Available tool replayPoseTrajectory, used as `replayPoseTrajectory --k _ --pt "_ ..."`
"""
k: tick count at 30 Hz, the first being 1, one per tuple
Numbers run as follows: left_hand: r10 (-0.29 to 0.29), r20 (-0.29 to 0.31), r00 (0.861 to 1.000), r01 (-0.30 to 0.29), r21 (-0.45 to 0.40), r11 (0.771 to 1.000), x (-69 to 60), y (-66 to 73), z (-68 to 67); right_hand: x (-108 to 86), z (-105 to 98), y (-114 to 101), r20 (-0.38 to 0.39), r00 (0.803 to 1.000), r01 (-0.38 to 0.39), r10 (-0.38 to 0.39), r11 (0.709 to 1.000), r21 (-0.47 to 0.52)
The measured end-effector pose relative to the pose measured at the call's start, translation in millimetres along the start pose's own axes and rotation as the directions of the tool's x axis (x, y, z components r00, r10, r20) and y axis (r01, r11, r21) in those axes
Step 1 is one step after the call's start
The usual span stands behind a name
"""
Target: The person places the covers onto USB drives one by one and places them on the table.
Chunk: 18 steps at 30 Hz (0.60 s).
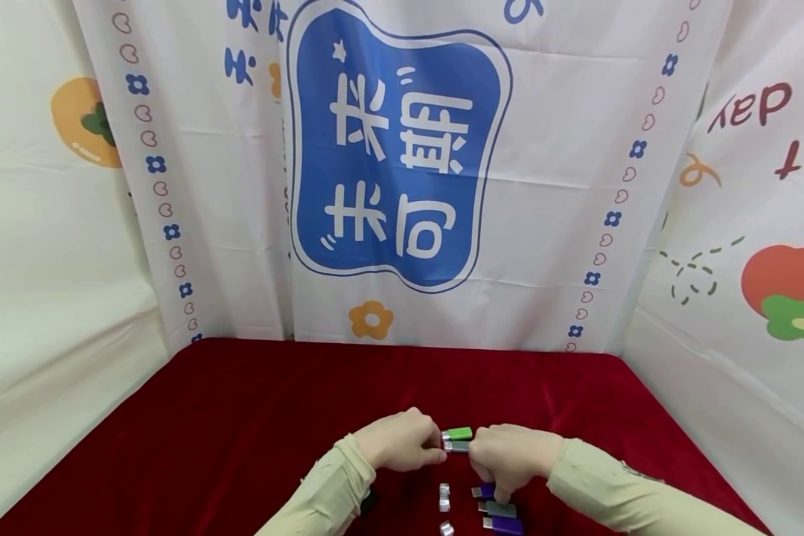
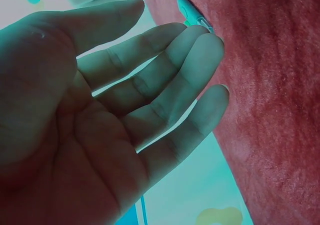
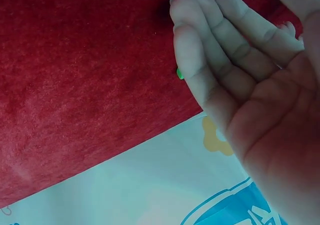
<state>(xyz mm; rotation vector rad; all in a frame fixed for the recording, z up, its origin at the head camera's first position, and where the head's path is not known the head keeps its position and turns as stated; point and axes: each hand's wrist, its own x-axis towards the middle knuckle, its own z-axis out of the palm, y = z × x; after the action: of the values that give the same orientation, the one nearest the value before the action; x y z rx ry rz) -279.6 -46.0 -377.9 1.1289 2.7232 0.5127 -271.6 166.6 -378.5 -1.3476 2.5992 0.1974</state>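
You have both bare hands low over the red-covered table (image 1: 254, 417), right of its middle and well away from its far edge. Your left hand (image 1: 405, 441) is open, its fingers loosely bent and the thumb apart from them; it has hold of nothing. Its fingertips are just beside the left ends of a green stick (image 1: 461, 433) and a slim grey stick (image 1: 458, 447), which lie side by side, the green one nearer the table's far edge.

Your right hand (image 1: 512, 455) reaches down toward the near edge, its long fingers close together and nearly straight. Your fingertips are at a purple stick (image 1: 482, 491), with the thumb partly over it; you cannot tell from these views whether they have pinched it. Next to it, toward the near edge, lie a grey-green stick (image 1: 500, 510) and then a second purple stick (image 1: 505, 526), all three with their metal ends toward the table's left edge.

Left of those three, three small glassy pieces (image 1: 444, 505) form a short line running toward the near edge. Beyond the far edge hangs a white printed backdrop (image 1: 563, 201).
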Motion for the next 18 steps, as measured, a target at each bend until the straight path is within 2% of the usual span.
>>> replayPoseTrajectory --k 3,6,9,13,18 --pt "0.005 -0.006 1.000 -0.005 0.004 1.000 0.5 -0.1 0.3 -0.4 1 1 -0.006 1.000 0.003 -0.003 1.000 -0.022" --pt "0.006 -0.011 1.000 -0.006 0.008 1.000 0.7 -0.4 0.5 -3.8 1 5 -0.024 1.000 -0.002 0.003 1.000 0.017" --pt "0.002 -0.007 1.000 -0.002 0.001 1.000 0.4 -0.5 0.5 -10.3 -3 11 -0.055 0.998 -0.035 0.041 0.993 0.116" --pt "0.012 -0.010 1.000 -0.012 0.005 1.000 0.9 0.6 1.8 -19.4 -9 19 -0.112 0.987 -0.080 0.111 0.965 0.251" --pt "0.020 -0.003 1.000 -0.020 0.013 1.000 2.0 1.7 3.0 -23.9 -17 24 -0.208 0.971 -0.037 0.122 0.928 0.371"
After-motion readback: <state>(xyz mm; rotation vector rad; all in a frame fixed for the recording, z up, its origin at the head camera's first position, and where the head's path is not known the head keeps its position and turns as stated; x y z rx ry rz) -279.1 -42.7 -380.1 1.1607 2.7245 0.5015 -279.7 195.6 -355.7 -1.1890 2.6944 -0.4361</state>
